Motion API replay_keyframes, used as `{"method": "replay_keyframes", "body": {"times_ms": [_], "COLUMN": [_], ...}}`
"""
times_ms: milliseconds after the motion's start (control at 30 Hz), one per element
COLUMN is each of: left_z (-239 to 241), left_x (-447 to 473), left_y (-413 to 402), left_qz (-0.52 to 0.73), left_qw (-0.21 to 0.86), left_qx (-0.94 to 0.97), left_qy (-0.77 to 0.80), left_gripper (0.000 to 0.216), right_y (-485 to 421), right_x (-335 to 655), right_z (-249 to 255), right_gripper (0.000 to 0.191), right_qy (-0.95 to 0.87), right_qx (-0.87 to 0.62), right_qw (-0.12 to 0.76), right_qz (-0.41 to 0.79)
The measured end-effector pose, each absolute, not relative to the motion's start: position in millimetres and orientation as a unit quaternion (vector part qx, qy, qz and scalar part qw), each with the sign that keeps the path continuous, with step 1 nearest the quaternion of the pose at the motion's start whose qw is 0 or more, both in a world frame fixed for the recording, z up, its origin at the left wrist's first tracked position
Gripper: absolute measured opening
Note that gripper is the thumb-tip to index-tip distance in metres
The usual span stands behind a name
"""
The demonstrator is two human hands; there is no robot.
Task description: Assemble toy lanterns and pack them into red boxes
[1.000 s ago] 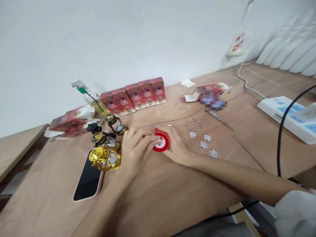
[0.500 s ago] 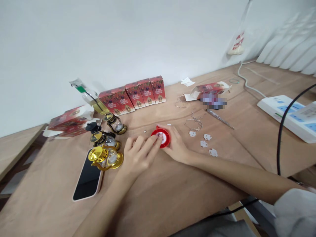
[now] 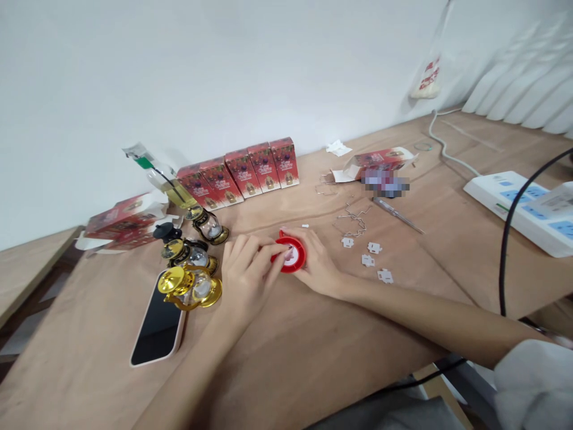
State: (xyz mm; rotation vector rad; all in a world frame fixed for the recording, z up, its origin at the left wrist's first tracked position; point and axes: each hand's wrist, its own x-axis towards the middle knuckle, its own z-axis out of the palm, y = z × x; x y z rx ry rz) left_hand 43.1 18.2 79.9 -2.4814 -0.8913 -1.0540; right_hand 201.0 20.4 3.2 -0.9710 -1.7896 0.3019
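My right hand (image 3: 320, 266) is wrapped round a small red lantern (image 3: 301, 249), whose round base faces up toward me. A white disc with a darker middle shows inside the red rim. My left hand (image 3: 250, 263) reaches over from the left, thumb and forefinger brought together at the middle of that base. Anything between those fingertips is too small to make out. Left of my left hand lie a gold lantern (image 3: 202, 288), a bronze-and-black lantern (image 3: 197, 257) and another dark lantern (image 3: 210, 228). Small white plastic plates (image 3: 367, 260) lie right of my right hand.
Several red printed boxes (image 3: 262, 169) stand along the wall. A phone (image 3: 156, 328) lies under the gold lantern. Bent wire handles (image 3: 351, 224), a screwdriver (image 3: 398, 215), an opened red box (image 3: 380, 160) and a white power strip (image 3: 521, 209) are to the right.
My left forefinger, earlier laid across the lantern's base, has drawn back, and thumb and forefinger now meet there. The small silver disc left of the lantern no longer shows. My right hand keeps its hold.
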Motion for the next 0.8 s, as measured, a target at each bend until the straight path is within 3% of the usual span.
{"method": "replay_keyframes", "body": {"times_ms": [133, 467, 800], "left_z": [80.3, 74.4, 54.4], "left_x": [42.1, 35.4, 42.0], "left_y": [19.7, 18.3, 19.2], "left_qz": [-0.373, -0.315, -0.355], "left_qw": [0.142, 0.357, 0.328], "left_qx": [-0.863, -0.86, -0.839], "left_qy": [-0.311, -0.186, -0.25], "left_gripper": [0.004, 0.027, 0.03], "right_y": [20.0, 22.1, 22.8], "right_x": [201.3, 201.0, 200.3], "right_z": [3.4, 2.0, 1.4], "right_gripper": [0.053, 0.056, 0.058], "right_qy": [-0.748, -0.739, -0.728], "right_qx": [-0.401, -0.411, -0.42], "right_qw": [0.514, 0.515, 0.518], "right_qz": [0.124, 0.141, 0.159]}}
